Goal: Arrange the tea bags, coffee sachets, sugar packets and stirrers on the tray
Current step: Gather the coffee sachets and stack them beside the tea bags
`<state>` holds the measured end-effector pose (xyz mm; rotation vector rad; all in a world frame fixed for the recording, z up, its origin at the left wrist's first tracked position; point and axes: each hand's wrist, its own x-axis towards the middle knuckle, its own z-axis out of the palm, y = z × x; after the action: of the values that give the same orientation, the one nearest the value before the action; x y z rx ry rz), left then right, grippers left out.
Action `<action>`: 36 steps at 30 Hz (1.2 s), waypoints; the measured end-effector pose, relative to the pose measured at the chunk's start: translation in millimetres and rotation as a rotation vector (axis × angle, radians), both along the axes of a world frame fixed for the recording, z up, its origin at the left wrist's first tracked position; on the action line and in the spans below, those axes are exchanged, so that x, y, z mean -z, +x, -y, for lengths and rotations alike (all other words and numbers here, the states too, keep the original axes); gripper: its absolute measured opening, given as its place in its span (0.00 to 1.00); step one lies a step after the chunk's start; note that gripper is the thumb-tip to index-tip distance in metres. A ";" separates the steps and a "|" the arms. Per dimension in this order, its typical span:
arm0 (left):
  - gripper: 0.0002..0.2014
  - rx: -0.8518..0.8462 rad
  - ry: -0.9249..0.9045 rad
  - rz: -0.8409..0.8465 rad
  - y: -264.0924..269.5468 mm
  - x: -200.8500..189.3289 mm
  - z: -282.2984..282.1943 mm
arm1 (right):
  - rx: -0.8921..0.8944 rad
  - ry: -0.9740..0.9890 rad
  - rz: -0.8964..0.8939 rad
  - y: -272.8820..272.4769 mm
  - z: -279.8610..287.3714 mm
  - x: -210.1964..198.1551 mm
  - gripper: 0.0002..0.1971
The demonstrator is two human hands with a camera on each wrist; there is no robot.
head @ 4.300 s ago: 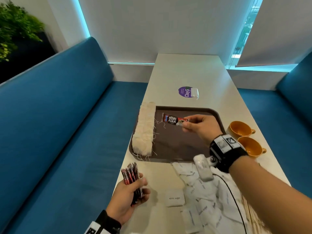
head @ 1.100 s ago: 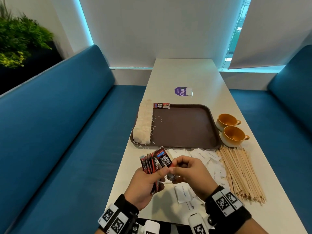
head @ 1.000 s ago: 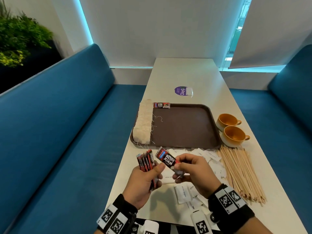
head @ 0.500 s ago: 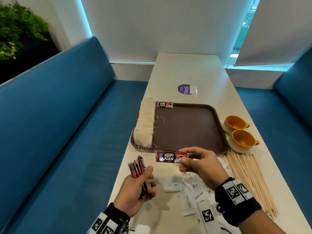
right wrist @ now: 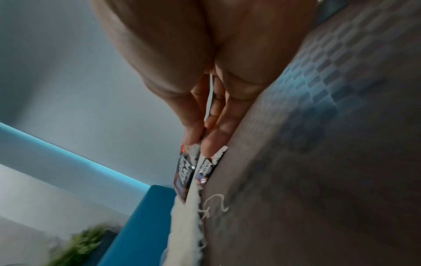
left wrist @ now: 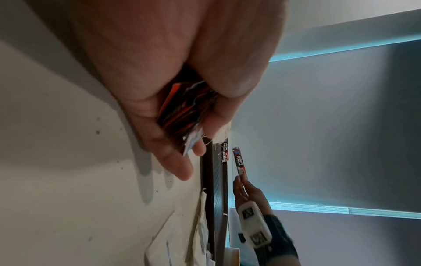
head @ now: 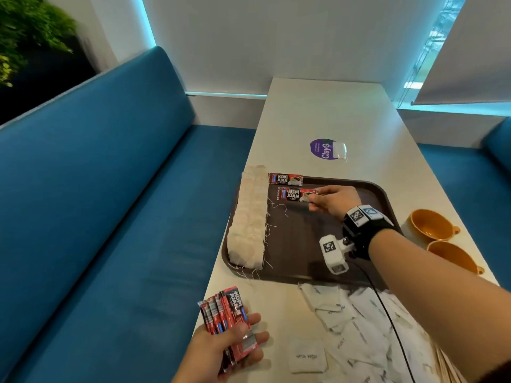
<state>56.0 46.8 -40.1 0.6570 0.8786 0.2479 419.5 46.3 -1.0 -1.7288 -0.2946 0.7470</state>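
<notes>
A brown tray point(head: 304, 244) holds a row of tea bags point(head: 249, 217) along its left side and one red coffee sachet point(head: 285, 179) at its far left corner. My right hand point(head: 313, 199) pinches a second sachet point(head: 294, 194) by its right end, just nearer than the first and a little above the tray floor point(right wrist: 318, 162). The pinched sachet point(right wrist: 184, 172) points at the tea bags point(right wrist: 187, 216). My left hand point(head: 246, 335) grips a bundle of several sachets point(head: 226, 310) over the table's near left edge. White sugar packets point(head: 345, 322) lie loose in front of the tray. Wooden stirrers point(head: 442, 363) show at the bottom right.
Two orange cups point(head: 428, 225) stand right of the tray. A purple round sticker point(head: 323, 149) lies on the table beyond it. Blue benches point(head: 110, 203) run along both sides of the table. A wrist camera cable point(head: 387, 313) trails over the sugar packets.
My right hand pulled one sachet from the bundle and carried it forward over the tray, to just in front of the sachet lying there. The left hand stayed near the table's edge with the bundle.
</notes>
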 end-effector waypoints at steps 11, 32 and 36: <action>0.32 0.170 -0.017 -0.057 -0.8 22.9 -26.1 | 0.043 -0.305 0.208 45.0 -67.3 34.9 0.12; 0.56 0.229 0.027 -0.047 -1.3 26.9 -29.1 | 0.070 -0.391 0.272 52.9 -82.6 30.1 0.24; 0.45 0.192 -0.024 0.026 -5.8 17.8 -24.6 | 0.087 -0.329 0.259 44.2 -65.3 19.6 0.23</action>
<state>50.2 71.4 -57.9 0.7095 0.7869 0.0732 463.7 111.6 -20.7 -2.1423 -0.2814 0.5285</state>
